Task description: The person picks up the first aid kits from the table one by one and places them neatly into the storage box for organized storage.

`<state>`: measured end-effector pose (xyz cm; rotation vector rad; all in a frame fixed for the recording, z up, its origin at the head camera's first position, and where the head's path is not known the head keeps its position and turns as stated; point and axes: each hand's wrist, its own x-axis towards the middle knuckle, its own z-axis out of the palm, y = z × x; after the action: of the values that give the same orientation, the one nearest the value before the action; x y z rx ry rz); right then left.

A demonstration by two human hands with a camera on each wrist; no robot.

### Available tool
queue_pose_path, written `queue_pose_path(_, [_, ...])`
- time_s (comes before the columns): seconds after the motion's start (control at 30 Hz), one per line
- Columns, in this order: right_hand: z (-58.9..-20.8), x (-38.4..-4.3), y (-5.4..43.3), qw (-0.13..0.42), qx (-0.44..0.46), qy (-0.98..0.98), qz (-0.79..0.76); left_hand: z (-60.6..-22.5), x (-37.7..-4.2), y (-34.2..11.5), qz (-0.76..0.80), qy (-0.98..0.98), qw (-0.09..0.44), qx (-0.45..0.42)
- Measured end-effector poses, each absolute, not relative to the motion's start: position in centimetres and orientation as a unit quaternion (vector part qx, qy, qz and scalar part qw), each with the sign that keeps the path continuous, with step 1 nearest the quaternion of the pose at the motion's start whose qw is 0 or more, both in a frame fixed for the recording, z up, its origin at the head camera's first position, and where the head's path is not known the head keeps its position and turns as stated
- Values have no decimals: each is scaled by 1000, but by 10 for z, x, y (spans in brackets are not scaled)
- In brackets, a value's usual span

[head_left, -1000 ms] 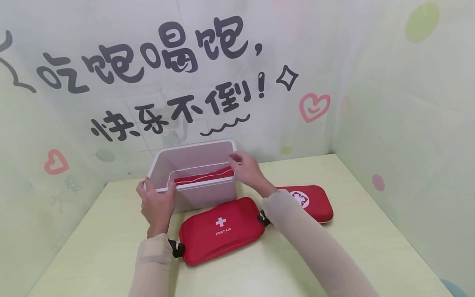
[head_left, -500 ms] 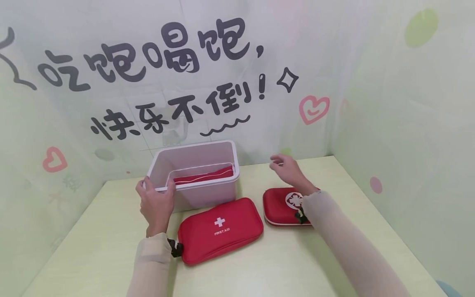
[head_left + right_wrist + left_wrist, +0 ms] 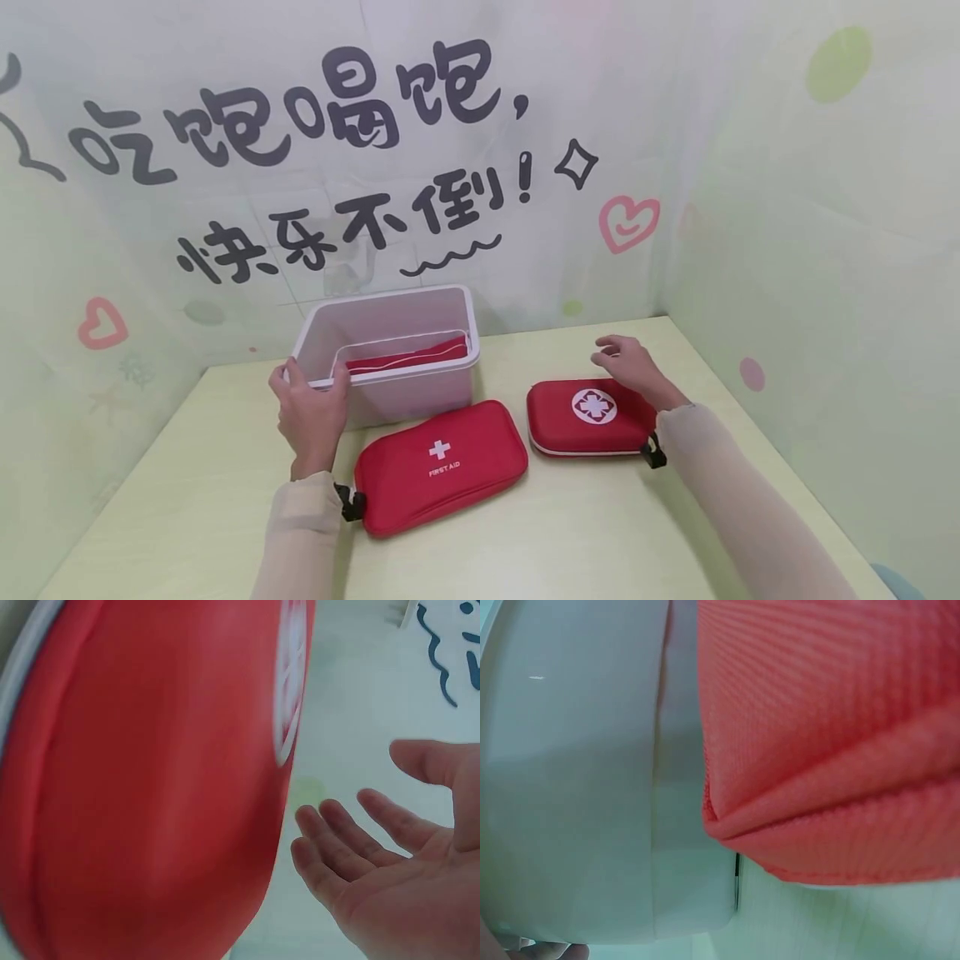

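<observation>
My right hand (image 3: 632, 365) moved nearer the pale desk's (image 3: 570, 525) right edge, fingers apart; my left hand (image 3: 311, 423) grips the boxy white plastic bin (image 3: 405, 395), maybe to steady it.

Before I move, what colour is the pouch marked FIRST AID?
The pouch is red with white markings; head view is clearest.

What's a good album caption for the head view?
Left hand gripping a white bin, right hand near a red cross-marked case, a FIRST AID pouch in front of the bin.
</observation>
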<state>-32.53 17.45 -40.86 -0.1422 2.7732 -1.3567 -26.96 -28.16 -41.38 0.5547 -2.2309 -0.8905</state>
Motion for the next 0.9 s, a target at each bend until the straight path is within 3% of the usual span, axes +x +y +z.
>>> queue_pose_path(0.67, [-429, -314, 210, 86, -18, 909, -407, -413, -268, -281, -344, -853, 330, 213])
queue_pose_path(0.9, [-432, -312, 222, 137, -38, 907, -397, -413, -269, -281, -342, -854, 330, 212])
